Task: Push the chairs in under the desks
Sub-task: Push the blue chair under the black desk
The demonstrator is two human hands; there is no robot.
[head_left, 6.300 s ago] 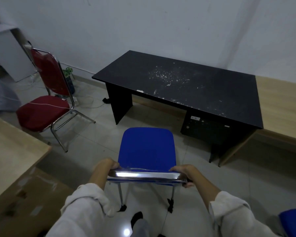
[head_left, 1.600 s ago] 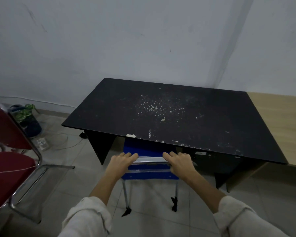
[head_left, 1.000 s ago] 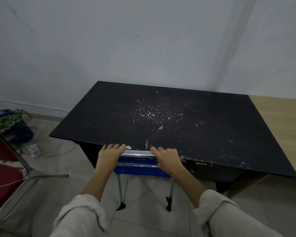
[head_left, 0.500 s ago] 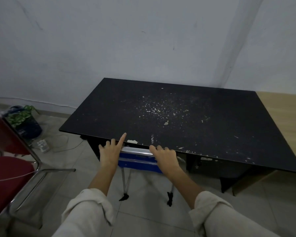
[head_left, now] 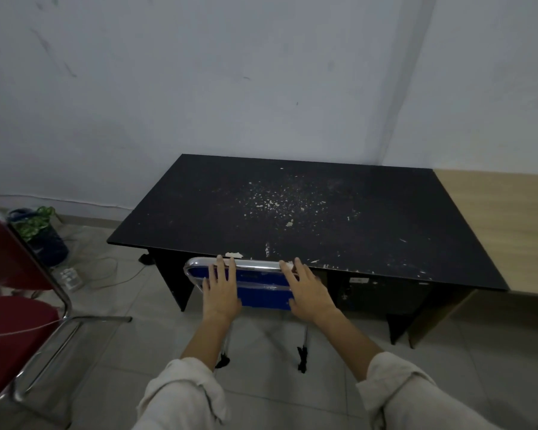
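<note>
A blue chair (head_left: 263,291) with a chrome frame stands pushed in under the black desk (head_left: 308,212); its seat is hidden beneath the top and only the backrest and rear legs show. My left hand (head_left: 221,288) lies flat against the left side of the backrest, fingers spread. My right hand (head_left: 309,291) lies flat against the right side, fingers spread too. Neither hand wraps the chrome top rail. A red chair (head_left: 10,308) with a chrome frame stands out on the floor at the far left.
A light wooden desk (head_left: 507,225) adjoins the black desk on the right. A dark pot with a green plant (head_left: 39,234) and loose cables (head_left: 106,271) sit on the tiled floor by the white wall at left.
The blue chair went from the open floor to under the black desk. In the last half second my hands let go of the top rail and now lie flat on the backrest.
</note>
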